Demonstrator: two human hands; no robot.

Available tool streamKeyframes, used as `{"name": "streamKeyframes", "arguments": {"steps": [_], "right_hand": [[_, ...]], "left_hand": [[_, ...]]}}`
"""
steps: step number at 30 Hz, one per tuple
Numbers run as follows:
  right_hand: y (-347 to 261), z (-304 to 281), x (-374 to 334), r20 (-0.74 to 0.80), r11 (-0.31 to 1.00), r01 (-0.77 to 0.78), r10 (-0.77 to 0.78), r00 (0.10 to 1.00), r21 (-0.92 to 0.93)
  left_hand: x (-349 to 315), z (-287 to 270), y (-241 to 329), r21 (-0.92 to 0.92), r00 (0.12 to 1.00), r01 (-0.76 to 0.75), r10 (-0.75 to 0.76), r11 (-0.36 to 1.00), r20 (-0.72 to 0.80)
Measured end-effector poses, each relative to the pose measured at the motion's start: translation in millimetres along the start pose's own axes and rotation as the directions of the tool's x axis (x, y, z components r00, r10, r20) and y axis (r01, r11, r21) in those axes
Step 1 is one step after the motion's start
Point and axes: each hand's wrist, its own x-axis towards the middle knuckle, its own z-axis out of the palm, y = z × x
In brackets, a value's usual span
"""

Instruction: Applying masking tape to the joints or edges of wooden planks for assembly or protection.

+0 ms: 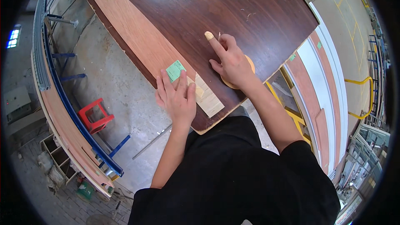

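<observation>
Head view, left hand [177, 98] at edge of strip [143, 35], wide tabletop [204, 10] ahead

I see grey concrete flr [109, 73] at L of frame w/ a red stool [86, 118], bright window [13, 37] far upper L, yellow rail [371, 96] mid R.

Left hand [176, 96] lies palm-down, fingers [167, 82] spread; right hand [236, 63] (forearm [271, 108] slanting inward) extends its index finger [217, 46].
</observation>
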Motion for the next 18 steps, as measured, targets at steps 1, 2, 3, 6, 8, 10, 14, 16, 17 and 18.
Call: {"name": "streamKeyframes", "arguments": {"steps": [1,2,3,6,8,10,14,16,17,18], "right_hand": [[-1.9,-1.2,0.8,-0.005,1.000,0.004,-0.004,1.000,0.001],[-4.9,-2.6,2.7,0.004,0.998,0.014,-0.013,1.000,-0.069],[-7.9,-4.7,5.2,0.013,0.990,0.024,-0.023,1.000,-0.138],[-17.9,-15.7,13.6,0.010,0.949,0.050,-0.050,0.999,-0.310],[-8.8,-15.3,13.4,0.021,0.962,0.013,-0.008,1.000,-0.273],[-4.6,-15.6,13.2,0.037,0.973,-0.019,0.028,0.999,-0.231],[-9.8,-15.8,11.8,0.041,0.989,-0.116,0.121,0.992,-0.096],[-10.3,-17.1,12.6,0.003,0.993,-0.095,0.096,0.995,-0.069],[-8.6,-18.8,14.1,-0.042,0.995,0.031,-0.035,0.999,-0.090],[-7.9,-19.7,15.3,-0.084,0.981,0.156,-0.166,0.983,-0.116]], "left_hand": [[0.1,1.8,-1.7,-0.014,1.000,0.012,-0.012,1.000,-0.011],[-0.1,2.8,-3.1,-0.029,0.999,0.023,-0.024,0.999,-0.023],[-1.0,3.5,-3.7,-0.027,0.999,0.021,-0.021,0.999,-0.030],[0.1,-1.2,0.3,-0.012,0.998,0.052,-0.052,0.999,-0.042],[5.0,-7.0,4.3,-0.069,0.997,0.048,-0.052,0.996,-0.065],[6.0,-6.2,0.4,-0.082,0.996,0.027,-0.034,0.996,-0.084],[4.6,0.6,-7.7,-0.140,0.988,-0.021,-0.002,0.990,-0.156],[3.8,1.9,-9.5,-0.143,0.987,-0.018,-0.005,0.989,-0.160],[3.6,1.8,-9.9,-0.143,0.987,-0.015,-0.008,0.990,-0.157],[2.9,2.2,-9.7,-0.145,0.987,-0.016,-0.008,0.989,-0.161]]}}
